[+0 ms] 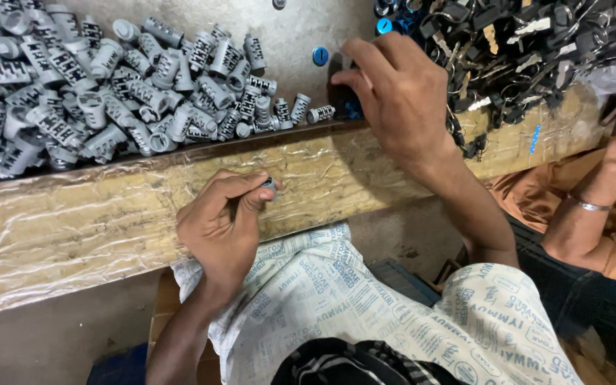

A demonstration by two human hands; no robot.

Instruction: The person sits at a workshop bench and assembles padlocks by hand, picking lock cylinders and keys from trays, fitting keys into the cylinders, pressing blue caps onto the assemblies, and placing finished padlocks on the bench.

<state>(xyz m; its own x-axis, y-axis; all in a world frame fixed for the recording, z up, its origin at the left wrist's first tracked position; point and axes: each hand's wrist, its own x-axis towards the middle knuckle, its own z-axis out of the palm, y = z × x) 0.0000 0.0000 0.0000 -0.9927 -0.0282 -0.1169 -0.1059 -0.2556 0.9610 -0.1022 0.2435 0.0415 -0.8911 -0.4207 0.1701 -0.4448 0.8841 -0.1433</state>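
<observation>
Fingers of left hand (222,224) pinch one grey cylinder (269,184); right hand (393,93) (curled, contents unclear) beside cylinder pile (108,93)

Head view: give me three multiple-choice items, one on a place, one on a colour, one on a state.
1. Where is the pile of grey lock cylinders?
A. upper left, on the bench
B. on the person's lap
C. lower right corner

2. What colour is the round cap beside the right hand?
A. red
B. blue
C. yellow

3. What is the left hand doing?
A. lying flat and open
B. pinching a small cylinder
C. holding keys

Answers: 1 A, the heap fills the upper left; 2 B, it is plainly blue; 3 B, the fingertips close on the part.
</observation>
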